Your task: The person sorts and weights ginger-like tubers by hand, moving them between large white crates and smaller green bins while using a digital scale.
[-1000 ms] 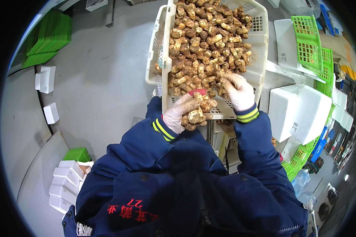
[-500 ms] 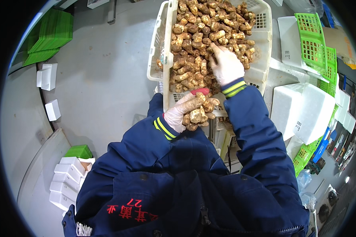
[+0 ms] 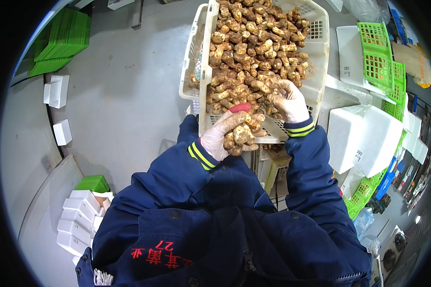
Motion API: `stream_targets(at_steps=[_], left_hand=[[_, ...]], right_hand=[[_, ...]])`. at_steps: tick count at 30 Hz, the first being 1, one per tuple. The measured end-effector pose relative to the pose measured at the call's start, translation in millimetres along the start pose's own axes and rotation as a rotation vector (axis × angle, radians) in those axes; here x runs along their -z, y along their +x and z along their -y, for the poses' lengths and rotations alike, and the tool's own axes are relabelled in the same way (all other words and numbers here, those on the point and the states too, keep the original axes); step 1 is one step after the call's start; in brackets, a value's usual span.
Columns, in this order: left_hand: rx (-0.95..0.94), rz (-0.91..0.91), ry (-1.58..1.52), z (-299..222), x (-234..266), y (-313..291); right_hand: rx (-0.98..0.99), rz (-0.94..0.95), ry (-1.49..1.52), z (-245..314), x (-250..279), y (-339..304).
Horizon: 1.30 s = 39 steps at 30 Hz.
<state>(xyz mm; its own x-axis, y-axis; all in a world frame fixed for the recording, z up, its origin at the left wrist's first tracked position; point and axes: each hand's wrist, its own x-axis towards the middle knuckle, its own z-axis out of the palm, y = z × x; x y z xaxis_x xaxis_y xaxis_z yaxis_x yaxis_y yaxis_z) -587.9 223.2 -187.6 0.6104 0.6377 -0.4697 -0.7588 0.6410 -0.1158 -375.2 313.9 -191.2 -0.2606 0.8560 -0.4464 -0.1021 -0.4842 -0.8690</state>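
Note:
A white plastic crate (image 3: 319,79) with lattice walls is heaped with brown-and-cream mushrooms (image 3: 249,45). My left hand (image 3: 215,142), in a pale glove with red over one fingertip, is closed around a clump of several mushrooms (image 3: 243,135) at the crate's near edge. To its right, over the near right part of the heap, is my gloved right hand (image 3: 293,103). Its thumb and fingers are closed on a mushroom (image 3: 263,86), whose far end points left over the pile.
Another white crate (image 3: 189,71) shows under the left side of the first. White foam boxes (image 3: 364,138) and green baskets (image 3: 378,62) line the right. Stacked green baskets (image 3: 64,38) stand at far left, white boxes (image 3: 76,220) at lower left.
My right hand has drawn back from the middle of the heap, toward me and to the right, and now grips a mushroom. My left hand keeps its clump in nearly the same place.

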Motion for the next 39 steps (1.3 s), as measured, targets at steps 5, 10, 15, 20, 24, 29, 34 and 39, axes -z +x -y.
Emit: stream_targets(at_steps=[5,10,15,20,24,29,34,39], left_hand=[[-0.036,0.046,0.06,-0.1,-0.1,14.9],[-0.049,0.005,0.093,6.8,5.6,22.3],[0.035,-0.025,0.075,1.6,-0.5,16.3],[0.064,0.041,0.125,3.4,2.7,5.1],[0.072,0.1,0.17,1.4,7.6,-4.1],[0.116,0.232,0.22,-8.6,14.6,-11.5],[0.234,0.26,0.265,-12.8,9.7,-13.0],[0.236,0.287,0.236,-15.0,15.8,-9.4]], right_hand=[[0.082,0.028,-0.022,16.8,-35.0,-29.0],[0.116,0.047,-0.298,24.3,-52.4,-42.6],[0.034,0.248,-0.451,49.5,-48.7,-54.0],[0.017,-0.133,-0.624,-7.0,-17.3,10.3],[-0.088,-0.23,-1.391,-31.9,-58.1,69.7],[0.018,-0.247,-1.515,-43.8,-57.9,86.7],[-0.003,-0.163,-1.574,-39.1,-58.0,74.8],[-0.001,-0.252,-1.489,-45.7,-63.3,80.1]])
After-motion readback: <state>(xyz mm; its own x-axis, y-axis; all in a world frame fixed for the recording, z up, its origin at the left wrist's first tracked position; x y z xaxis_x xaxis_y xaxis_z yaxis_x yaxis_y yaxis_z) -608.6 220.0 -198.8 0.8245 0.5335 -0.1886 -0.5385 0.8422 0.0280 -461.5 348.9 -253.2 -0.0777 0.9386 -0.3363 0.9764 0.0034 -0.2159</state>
